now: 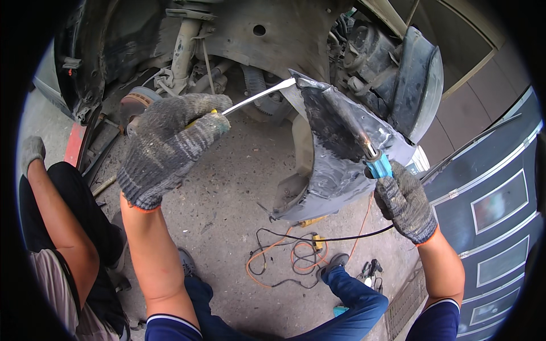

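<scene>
My left hand (170,145), in a grey knit glove, is closed round the yellow handle of a flat-blade screwdriver (256,99). Its bright tip meets the upper left corner of a grey car body panel (347,190). In a matching glove, my right hand (406,202) grips the blue handle of a soldering iron (347,116). The iron's long dark shaft slants up and left across the panel, near its top edge; whether its end touches is hard to tell. The panel's face has a dark, rough patch and smeared grey areas.
Car suspension with a strut (185,48) and brake disc (136,104) lies behind. A co-worker's gloved hand (34,150) and legs are at left. Black and orange cords (296,258) loop on the concrete floor. A dark blue panelled surface (495,227) stands at right.
</scene>
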`<state>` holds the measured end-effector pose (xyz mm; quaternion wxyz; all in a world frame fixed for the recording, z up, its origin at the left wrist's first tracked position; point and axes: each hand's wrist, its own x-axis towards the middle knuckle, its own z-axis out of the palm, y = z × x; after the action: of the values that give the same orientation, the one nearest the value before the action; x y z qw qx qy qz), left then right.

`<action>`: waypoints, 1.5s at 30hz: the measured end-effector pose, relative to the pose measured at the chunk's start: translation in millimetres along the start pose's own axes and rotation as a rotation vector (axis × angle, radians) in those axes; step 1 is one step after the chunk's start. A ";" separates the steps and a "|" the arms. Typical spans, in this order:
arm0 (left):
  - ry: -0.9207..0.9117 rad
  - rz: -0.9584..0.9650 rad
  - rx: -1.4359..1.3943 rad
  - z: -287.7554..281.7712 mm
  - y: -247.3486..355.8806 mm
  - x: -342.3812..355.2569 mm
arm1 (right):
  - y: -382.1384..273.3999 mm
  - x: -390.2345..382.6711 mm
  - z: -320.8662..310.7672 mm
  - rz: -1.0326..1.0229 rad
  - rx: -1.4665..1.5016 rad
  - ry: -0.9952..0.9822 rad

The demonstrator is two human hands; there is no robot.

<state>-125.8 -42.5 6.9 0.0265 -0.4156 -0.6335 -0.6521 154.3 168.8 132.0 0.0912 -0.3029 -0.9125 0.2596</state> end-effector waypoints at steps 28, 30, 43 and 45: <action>-0.059 -0.006 0.041 -4.9 9.2 0.8 | 19.8 -11.7 35.7 0.084 0.308 -0.006; -0.059 -0.034 0.040 -5.5 10.5 0.3 | 19.9 -12.6 39.0 0.103 0.379 -0.022; -0.064 0.064 0.064 -5.9 4.2 0.8 | 30.3 -20.1 54.9 0.023 0.333 -0.002; -0.061 0.072 0.081 -6.8 5.5 0.6 | 30.6 -19.8 59.2 0.003 0.350 -0.003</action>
<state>-126.6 -49.1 12.7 0.0475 -0.4565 -0.6443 -0.6117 166.4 153.0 65.3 0.1408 -0.2835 -0.8530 0.4151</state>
